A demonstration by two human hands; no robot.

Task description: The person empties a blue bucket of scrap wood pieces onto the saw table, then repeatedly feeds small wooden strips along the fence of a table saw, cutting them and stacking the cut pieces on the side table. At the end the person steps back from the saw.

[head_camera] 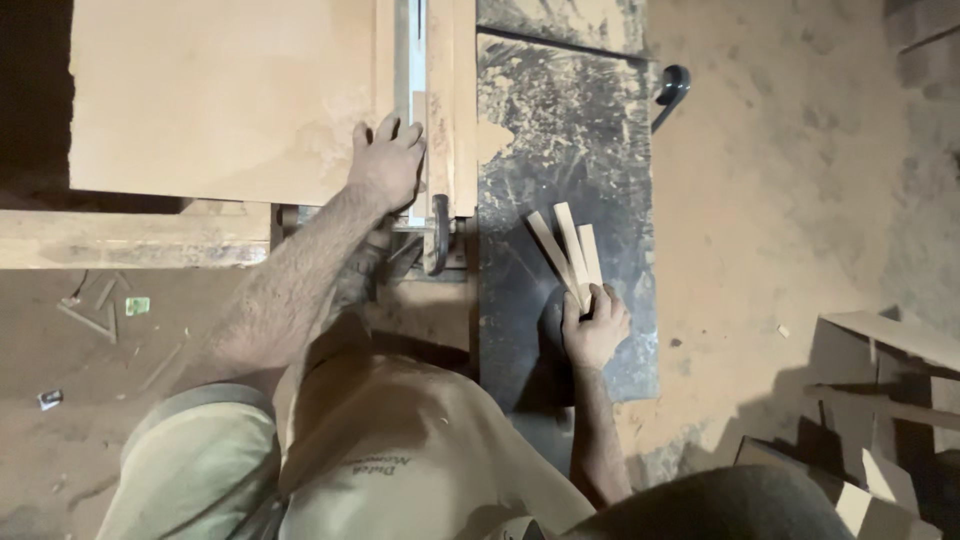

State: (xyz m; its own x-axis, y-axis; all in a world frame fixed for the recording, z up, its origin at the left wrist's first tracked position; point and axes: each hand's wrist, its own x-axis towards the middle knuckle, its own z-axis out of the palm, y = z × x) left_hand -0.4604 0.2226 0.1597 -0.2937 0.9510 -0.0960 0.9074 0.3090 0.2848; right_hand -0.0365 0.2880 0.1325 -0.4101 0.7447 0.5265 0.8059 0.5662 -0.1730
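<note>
- Looking down from the head camera, a beige shirt (pixel 400 450) fills the near edge, and both bare forearms are seen reaching out over a dusty workshop floor (pixel 780 200).
- Nearest in, the right hand (pixel 594 325) is closed around the near ends of a few thin wood strips (pixel 570 250). The fingers are curled shut on the bundle, pressing it down on the dark metal saw table (pixel 560 130).
- The strips are fanned a little. Their long axis runs from the hand up and slightly left, with the free ends pointing away from the body, toward the far end of the table.
- Further out, the left hand (pixel 388 160) is laid flat with the fingers spread open. It grips nothing and rests on the near right corner of a big pale board (pixel 220 100), right beside the metal rail (pixel 408 110) and the wooden fence strip (pixel 440 110).
- Probably the step in hand is a pause between cuts, with offcuts gathered by one hand and the sheet steadied by the other. That's a guess, though.
- The next move seems to call for the strips being lifted clear of the table as one bundle, so a firmer grip is needed because they're splayed.
- Off to the far right a black handle (pixel 672 85) sticks out from the table edge, and scrap wood pieces (pixel 890 400) are piled on the floor.
</note>
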